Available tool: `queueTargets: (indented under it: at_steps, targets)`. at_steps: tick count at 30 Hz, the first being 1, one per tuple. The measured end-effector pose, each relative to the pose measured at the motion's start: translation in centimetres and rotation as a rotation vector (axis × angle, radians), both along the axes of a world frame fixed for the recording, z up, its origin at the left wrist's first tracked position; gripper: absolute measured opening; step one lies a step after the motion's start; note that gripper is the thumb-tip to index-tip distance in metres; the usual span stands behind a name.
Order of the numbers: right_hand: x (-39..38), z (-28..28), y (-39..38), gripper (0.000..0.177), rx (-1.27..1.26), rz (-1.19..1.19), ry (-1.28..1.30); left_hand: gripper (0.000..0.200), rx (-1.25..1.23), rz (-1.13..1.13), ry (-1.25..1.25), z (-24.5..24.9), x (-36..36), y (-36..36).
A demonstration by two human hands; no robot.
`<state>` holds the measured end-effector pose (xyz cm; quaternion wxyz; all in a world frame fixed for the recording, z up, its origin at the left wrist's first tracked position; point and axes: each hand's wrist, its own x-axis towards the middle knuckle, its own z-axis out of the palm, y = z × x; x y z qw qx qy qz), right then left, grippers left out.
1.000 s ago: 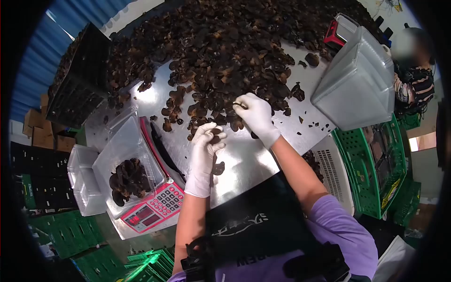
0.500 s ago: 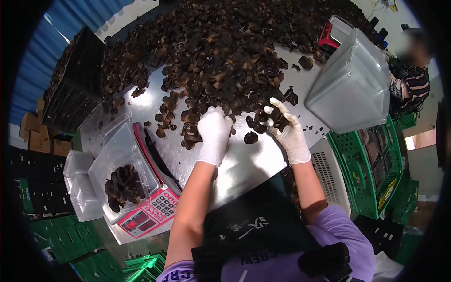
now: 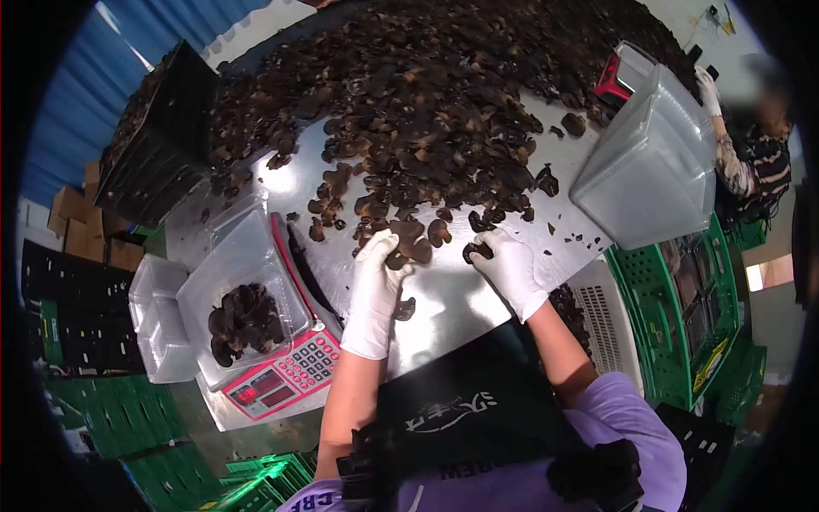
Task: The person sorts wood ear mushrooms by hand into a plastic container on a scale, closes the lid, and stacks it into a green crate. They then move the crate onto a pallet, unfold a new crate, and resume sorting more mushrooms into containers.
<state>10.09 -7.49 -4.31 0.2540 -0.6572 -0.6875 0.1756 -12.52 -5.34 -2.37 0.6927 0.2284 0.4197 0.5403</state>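
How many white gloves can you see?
3. One is on the left hand, one is on the right hand, and one is on a co-worker's hand at the upper right. Another could be hidden.

Co-worker's head (image 3: 765, 85) blurred, dark heap (image 3: 426, 94) cut off at top edge, scale (image 3: 286, 375) partly hidden by clear container (image 3: 203, 294)

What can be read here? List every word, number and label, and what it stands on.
"CRE": purple shirt, lower left, cut off by the frame.
"REW": shirt front, upside down, partly covered.
Apron: white lettering, not surely legible.
Scale: display and keys too blurred.
Green crate: yellow label, too small.
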Motion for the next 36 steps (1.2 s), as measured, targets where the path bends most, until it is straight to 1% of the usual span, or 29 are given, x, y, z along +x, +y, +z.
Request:
queueTargets:
  at_steps: [1,2,3,4,6,7,9,11,13,14,15,17,19,20,21,23,24,25,26,27,28,29,30,31,32,33,34,35,36]
  targets:
    - [-0.1,0.1,-0.1,0.026,0.007,0.006,-0.061,0.027,-0.012,0.002,-0.012,0.5,0.3,-0.3]
    - [-0.1,0.9,-0.5,0.031,-0.032,0.0,-0.037,0.03,0.026,-0.013,0.07,1.9,0.7,-1.2]
    - [0.0,1.2,-1.1,0.032,-0.055,-0.003,-0.02,0.025,-0.068,-0.091,0.173,5.6,1.0,-2.3]
    - [0.2,0.0,-1.1,0.032,0.011,0.024,0.016,0.024,0.527,-0.162,0.788,1.0,-0.3,-2.3]
    - [0.0,-0.8,-1.6,0.026,0.061,0.003,0.039,0.026,0.308,-0.118,0.545,5.6,0.0,-4.4]
    - [0.2,-1.0,-1.8,0.022,0.113,0.013,0.024,0.014,0.104,-0.103,0.24,6.4,0.3,-4.7]
    - [0.6,-2.2,-1.7,0.017,0.162,0.022,0.015,0.019,0.169,-0.067,0.333,9.9,-1.9,-6.1]
    - [0.4,-3.3,-1.7,0.016,0.268,0.034,0.109,0.025,0.446,0.204,0.511,9.3,-4.8,-7.3]
    - [0.6,-3.8,-1.7,0.014,0.192,-0.004,0.211,0.024,0.519,0.442,0.841,12.0,-8.4,-9.0]
    - [1.8,-6.2,-1.3,0.013,0.195,0.02,0.282,0.021,0.512,0.549,1.012,13.0,-10.5,-9.7]
    - [2.4,-8.1,-0.5,0.012,0.195,0.043,0.357,0.023,0.464,0.624,0.891,12.1,-12.3,-9.9]
    - [0.3,-6.2,-1.3,0.012,0.134,0.021,0.478,0.022,0.452,0.773,1.377,11.1,-16.1,-10.1]
    - [-2.0,-2.4,-2.9,0.012,-0.075,0.126,0.846,0.024,0.389,0.678,1.677,8.7,-18.9,-10.1]
    - [-3.0,-1.7,-2.7,0.012,0.004,0.126,0.74,0.029,0.264,0.532,1.715,7.7,-19.5,-10.0]
    - [-4.7,1.9,-3.3,0.013,-0.114,0.071,0.676,0.033,0.314,0.532,1.733,6.9,-19.8,-10.2]
    - [-5.6,1.9,-1.3,0.015,0.146,0.259,0.34,0.035,0.378,0.547,1.73,6.9,-19.5,-10.4]
    - [-7.5,5.2,-1.7,0.016,0.039,0.284,0.417,0.037,0.455,0.584,1.572,6.2,-19.7,-10.3]
    - [-9.9,3.5,-0.1,0.014,0.033,0.19,0.808,0.037,0.49,0.603,1.587,7.6,-19.5,-10.4]
    - [-10.8,2.6,1.2,0.014,0.195,0.32,0.801,0.035,0.525,0.638,1.427,8.8,-19.3,-10.8]
    - [-13.3,6.2,0.6,0.013,0.256,0.38,0.774,0.032,0.6,0.728,1.479,8.8,-20.0,-10.5]
    - [-14.3,6.9,1.0,0.014,0.009,0.269,0.852,0.031,0.541,0.713,1.427,9.5,-20.3,-10.8]
    - [-16.0,9.8,0.0,0.013,0.061,0.355,0.822,0.029,0.555,0.679,1.323,10.9,-20.4,-11.7]
    - [-17.9,12.5,-0.6,0.013,-0.016,0.353,0.888,0.029,0.523,0.702,1.304,10.6,-20.8,-11.9]
    - [-18.6,11.9,0.2,0.014,0.036,0.39,0.782,0.029,0.497,0.737,1.299,10.1,-21.2,-12.2]
    - [-19.7,13.3,-0.3,0.017,-0.047,0.377,0.8,0.03,0.478,0.761,1.331,9.7,-21.6,-12.7]
    - [-21.0,13.0,0.2,0.018,0.057,0.468,0.733,0.031,0.467,0.8,1.374,9.5,-22.3,-13.3]
    - [-22.5,13.6,-0.2,0.02,0.042,0.488,0.798,0.031,0.418,0.796,1.379,9.4,-22.7,-13.8]
    - [-23.7,13.4,0.0,0.02,0.028,0.533,0.772,0.031,0.37,0.797,1.384,9.3,-22.9,-14.4]
    - [-24.9,13.4,-0.4,0.02,0.054,0.544,0.725,0.031,0.327,0.805,1.308,8.2,-23.2,-14.6]
